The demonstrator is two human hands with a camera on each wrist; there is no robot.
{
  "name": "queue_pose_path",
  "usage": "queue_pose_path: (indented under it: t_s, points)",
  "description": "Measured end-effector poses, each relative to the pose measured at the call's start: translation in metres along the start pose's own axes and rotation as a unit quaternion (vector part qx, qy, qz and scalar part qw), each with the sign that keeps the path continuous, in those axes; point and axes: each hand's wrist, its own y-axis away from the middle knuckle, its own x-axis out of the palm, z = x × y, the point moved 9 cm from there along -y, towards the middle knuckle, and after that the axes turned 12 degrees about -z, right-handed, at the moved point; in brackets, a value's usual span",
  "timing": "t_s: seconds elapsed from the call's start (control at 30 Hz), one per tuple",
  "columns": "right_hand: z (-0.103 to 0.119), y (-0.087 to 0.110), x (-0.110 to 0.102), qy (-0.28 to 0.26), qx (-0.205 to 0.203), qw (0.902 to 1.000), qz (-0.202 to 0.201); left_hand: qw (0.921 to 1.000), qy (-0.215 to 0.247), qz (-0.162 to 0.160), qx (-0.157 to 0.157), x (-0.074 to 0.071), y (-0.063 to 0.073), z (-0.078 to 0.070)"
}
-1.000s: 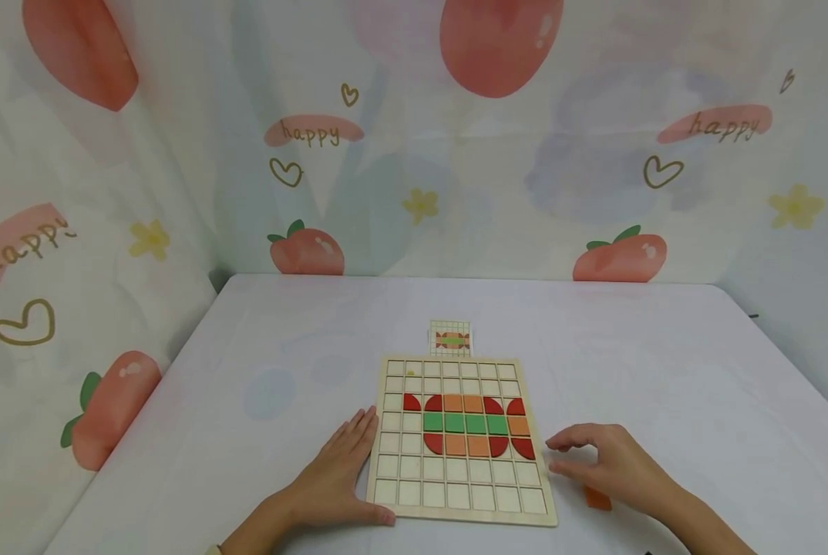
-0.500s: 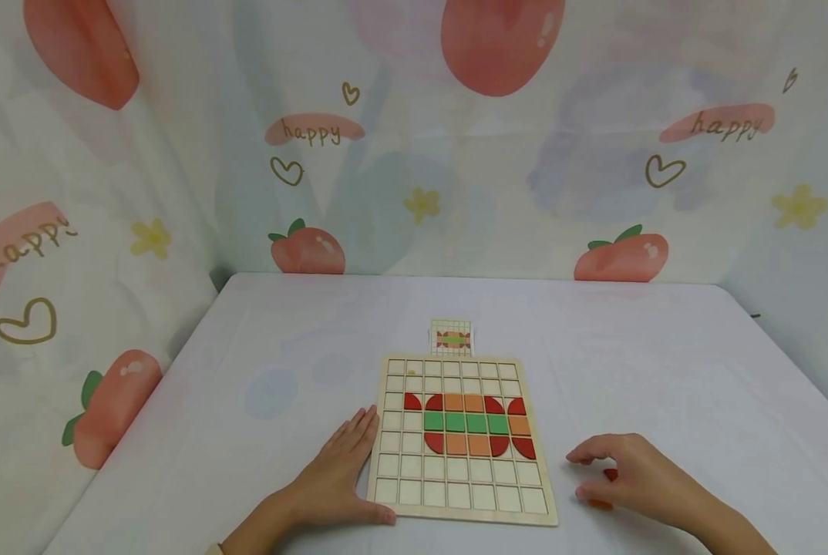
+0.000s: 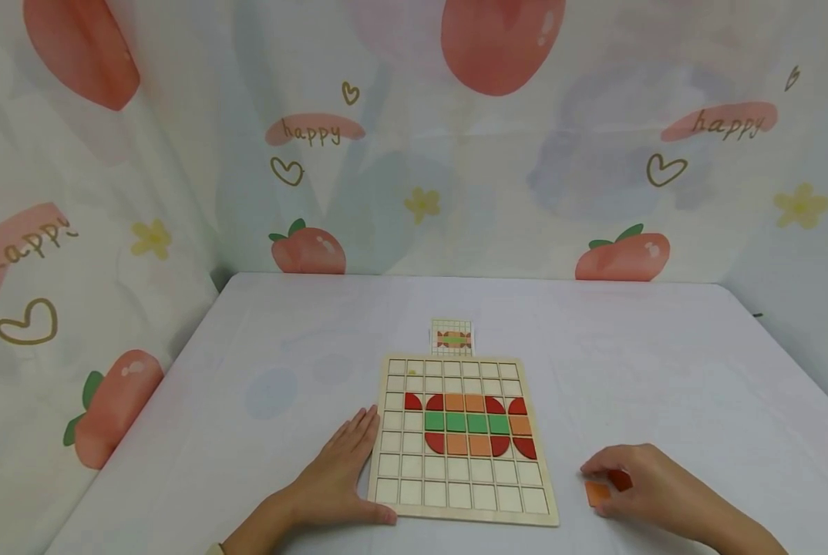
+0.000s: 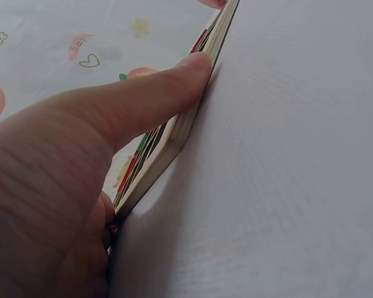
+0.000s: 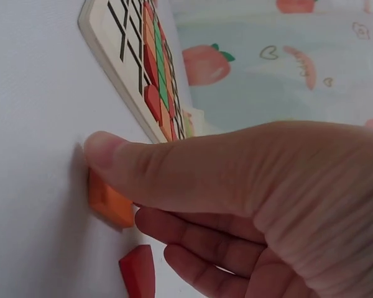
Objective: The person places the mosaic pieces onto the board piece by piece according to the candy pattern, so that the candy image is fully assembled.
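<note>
A wooden grid board (image 3: 469, 493) lies on the white table, with red quarter-round, orange square and green square tiles set in its middle rows. My left hand (image 3: 334, 474) rests against the board's left side, fingers straight; its thumb (image 4: 168, 90) lies on the front edge. Right of the board, my right hand (image 3: 653, 489) holds a loose orange square tile (image 3: 597, 493) between thumb and finger at the tabletop. The thumb (image 5: 121, 155) covers part of that tile in the right wrist view. A red tile (image 5: 140, 270) lies just beside it, partly under the hand.
A small pattern card (image 3: 452, 338) stands or lies at the board's far edge; it shows a similar red, orange and green design. A patterned cloth backdrop (image 3: 497, 177) rises behind the table.
My right hand has moved away from the board, right and toward the front, and its thumb and finger have come to the orange tile. My left hand has stayed still.
</note>
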Motion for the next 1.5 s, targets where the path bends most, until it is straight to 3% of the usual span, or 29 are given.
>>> queue_pose_path:
  t_s: [0.27, 0.57, 0.97, 1.17, 1.5]
  points:
    - [0.005, 0.008, -0.004, -0.016, -0.068, 0.9964, -0.048, 1.0000, 0.002, 0.000, -0.003, 0.000, 0.000, 0.000]
    - [0.007, 0.016, -0.008, -0.029, -0.092, 0.9915, -0.087, 1.0000, 0.001, 0.001, -0.002, 0.001, 0.000, 0.000]
    - [0.006, 0.020, -0.009, -0.043, -0.125, 0.9869, -0.093, 1.0000, 0.000, 0.002, -0.003, 0.001, 0.000, 0.001]
    - [0.012, 0.019, -0.014, -0.060, -0.159, 0.9761, -0.135, 1.0000, 0.002, 0.001, -0.003, 0.000, -0.001, -0.001]
    - [0.022, 0.000, -0.016, -0.043, -0.175, 0.9712, -0.156, 1.0000, 0.002, 0.002, -0.006, 0.001, 0.000, 0.000]
